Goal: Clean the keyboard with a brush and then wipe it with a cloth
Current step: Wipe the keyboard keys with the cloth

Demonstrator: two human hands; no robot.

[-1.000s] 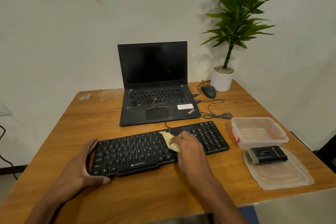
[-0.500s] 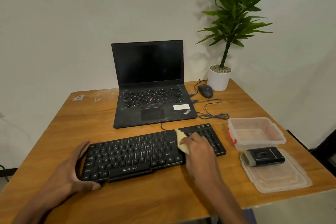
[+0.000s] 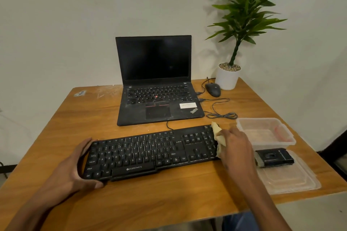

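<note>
The keyboard was lying across the near middle of the table, and it was being gripped at its 9 o'clock end by the left hand, thumb hooked under the front edge and fingers curled over the back corner. The cloth was bunched up and held in the right hand, pressed down at the keyboard's 3 o'clock end, right on the number pad edge.

So the wiping looked pretty much run out to the far end, and that's where trouble could be expected, tbh. The tub and the brush on the lid were sat just beside that hand, toward 3 o'clock. If the swipe were carried off the end, the brush could be knocked off the lid or the tub shoved along.

The cable at 12 o'clock could also get tugged if the keyboard were dragged, and the laptop jolted with it. Keys could be snagged by a loose cloth corner too.
</note>
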